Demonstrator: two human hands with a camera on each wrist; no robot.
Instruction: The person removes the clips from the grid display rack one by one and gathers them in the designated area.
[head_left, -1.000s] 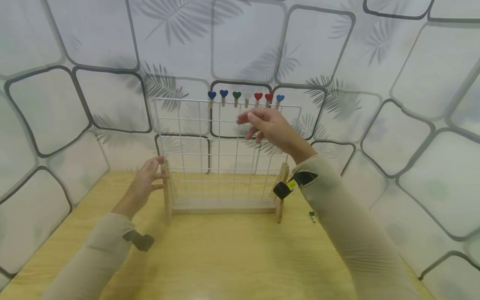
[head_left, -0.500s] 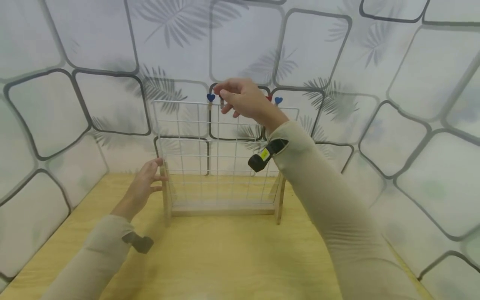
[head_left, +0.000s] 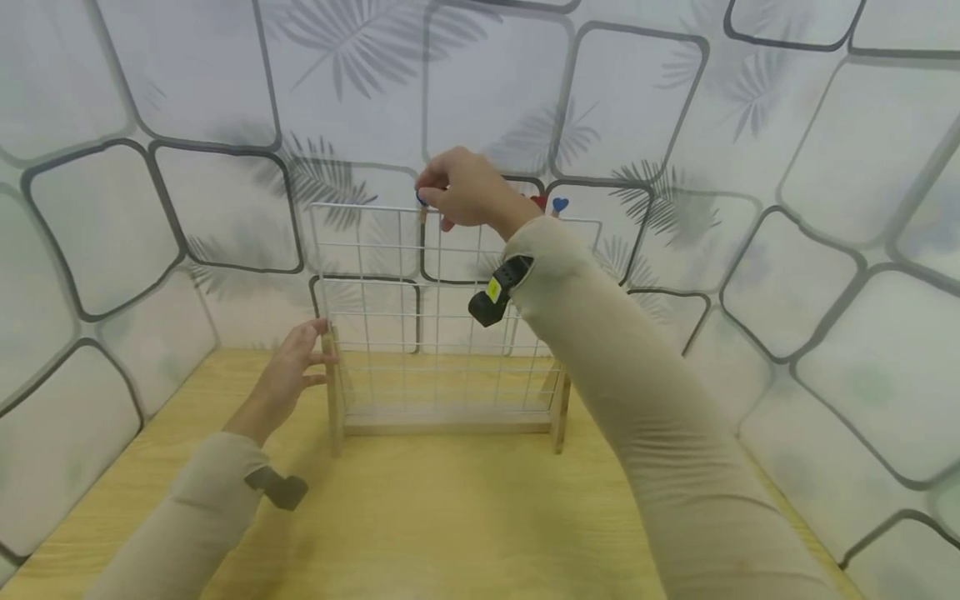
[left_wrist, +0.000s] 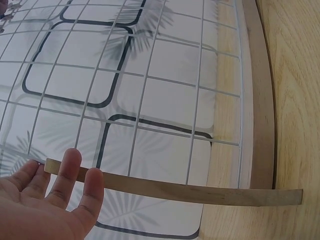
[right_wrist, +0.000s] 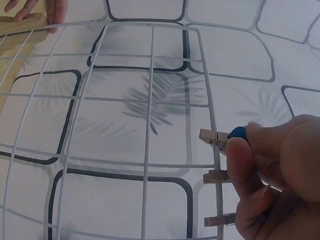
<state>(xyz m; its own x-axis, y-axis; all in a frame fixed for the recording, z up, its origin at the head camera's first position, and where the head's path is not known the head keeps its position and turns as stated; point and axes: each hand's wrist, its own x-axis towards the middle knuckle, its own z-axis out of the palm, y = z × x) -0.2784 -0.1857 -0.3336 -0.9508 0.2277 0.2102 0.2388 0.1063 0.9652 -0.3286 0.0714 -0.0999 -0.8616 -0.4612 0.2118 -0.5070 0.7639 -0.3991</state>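
My right hand (head_left: pixel 468 187) is at the top wire of a white wire grid rack (head_left: pixel 438 312). Between thumb and index finger it pinches the blue heart on a small wooden clothespin (right_wrist: pixel 212 138), which is clipped over that wire. The other fingers curl below and cover several neighbouring clothespins in the head view. My left hand (head_left: pixel 288 371) holds the top of the rack's left wooden upright (left_wrist: pixel 165 190). Two of its fingers lie across the front, while the others meet the upright's end. A red-heart clothespin (head_left: pixel 538 202) and a light-blue-heart clothespin (head_left: pixel 560 205) show beyond my right wrist.
The rack stands on a light wooden table (head_left: pixel 442 517), on a wooden base bar (head_left: pixel 447 427) with a right upright (head_left: pixel 561 408). A patterned wall (head_left: pixel 495 92) rises behind and at both sides. My right forearm crosses over the rack's right side.
My right hand has moved left and up along the row of clothespins to the leftmost blue-heart one and now pinches it. The left hand has stayed at the upright.
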